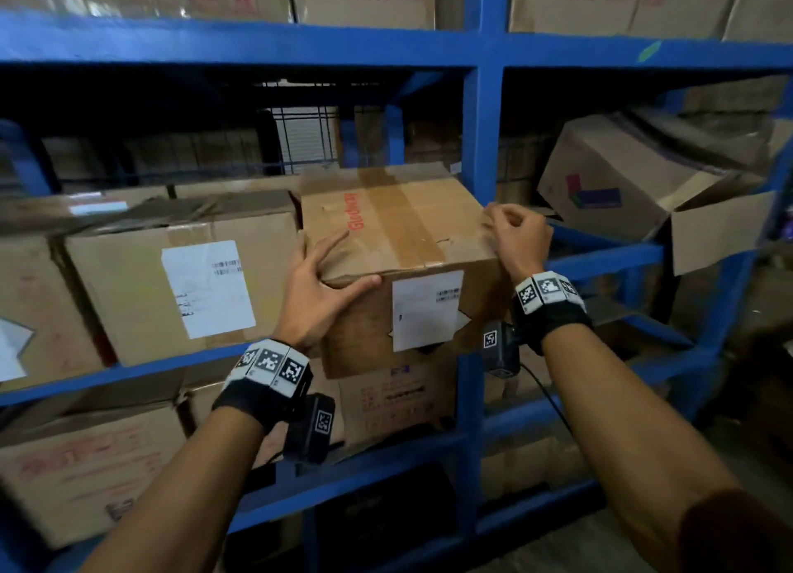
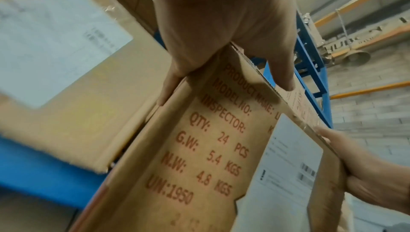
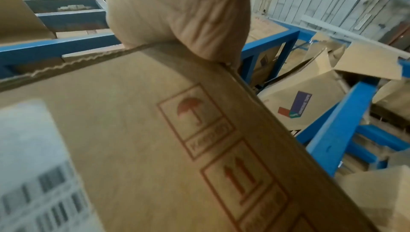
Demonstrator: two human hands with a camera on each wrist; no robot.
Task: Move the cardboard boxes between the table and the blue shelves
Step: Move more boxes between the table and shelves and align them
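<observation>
On the middle level of the blue shelves (image 1: pixel 274 44), far to the left, sits a big brown box (image 1: pixel 171 280) with a white sticker. Right beside it is the cardboard box (image 1: pixel 399 233) with tape on top and red letters. It pokes out past the front bar of the shelf. The left hand (image 1: pixel 317 289) is spread over its near left corner, with the thumb along the top front edge and the fingers flat on the left side. A white label (image 1: pixel 429 310) is stuck on the front of this box. The right hand (image 1: pixel 519 237) is curled over the top right corner and grips it. Farther right, past the blue post, a tipped box (image 1: pixel 609 177) with open flaps leans on the next shelf.
</observation>
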